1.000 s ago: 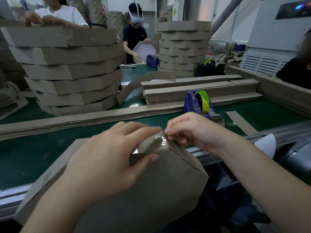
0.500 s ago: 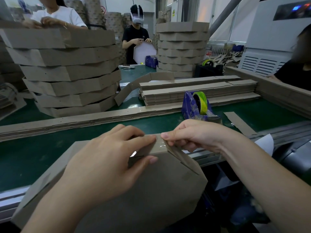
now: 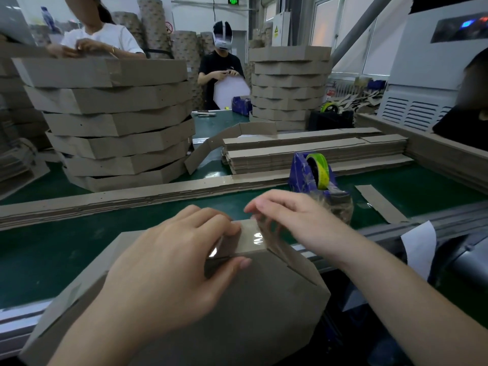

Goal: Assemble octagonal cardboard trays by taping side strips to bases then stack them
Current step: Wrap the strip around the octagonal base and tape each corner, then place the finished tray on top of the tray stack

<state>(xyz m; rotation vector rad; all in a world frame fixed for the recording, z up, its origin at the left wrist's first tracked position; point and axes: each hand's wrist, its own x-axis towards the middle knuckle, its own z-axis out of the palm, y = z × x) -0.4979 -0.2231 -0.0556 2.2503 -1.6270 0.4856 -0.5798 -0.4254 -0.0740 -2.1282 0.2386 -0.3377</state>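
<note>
One brown octagonal cardboard tray (image 3: 250, 318), tilted toward me at the green tabletop's (image 3: 52, 260) near edge; clear glossy tape (image 3: 250, 237) over its upper corner.

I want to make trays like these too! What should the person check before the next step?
1. Left hand grips the tray steady: ok.
2. Clear tape lies over the corner seam: ok.
3. Tape pressed flat, no bubbles: cannot tell, it glares.
4. Right hand free, holding nothing: ok.
5. Tape dispenser close by on the table: ok.
6. Other corners taped: cannot tell, hidden.
</note>
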